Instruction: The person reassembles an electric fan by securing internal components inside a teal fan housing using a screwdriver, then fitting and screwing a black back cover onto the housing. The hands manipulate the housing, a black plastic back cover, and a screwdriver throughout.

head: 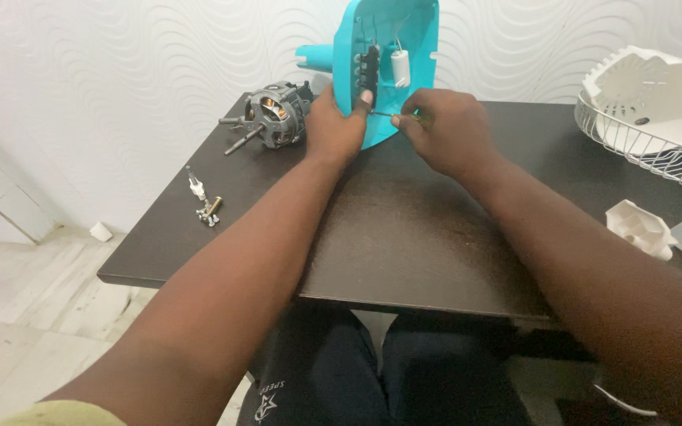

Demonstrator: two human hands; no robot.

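While both forearms reach forward over the dark table, the parts of a dismantled fan are labelled as follows.

Left hand: the left hand is wrapped around the lower left edge of the turquoise housing, the thumb lying on its inner face just below the black switch block; the fingers are curled shut on the housing and steady it upright.

Right hand: the right hand is closed around the handle of a small screwdriver, whose thin metal shaft points left to the housing beside the left thumb; the tip is too small to tell whether it touches.

Turquoise housing: stands on its lower end at the far middle of the table, open side facing the camera, with a stub projecting to the left.

Inner parts: the black switch block runs vertically on the left of the cavity; a white cylindrical capacitor hangs beside it on thin wires.

Motor: a grey motor with copper windings lies left of the housing, near the left hand, its shaft pointing toward the table's left edge.

Loose hardware: screws and small fittings lie in a cluster near the left edge, well apart from both hands.

Right side: a white wire grille holds a white plastic cover; a smaller white plastic part lies nearer the camera.
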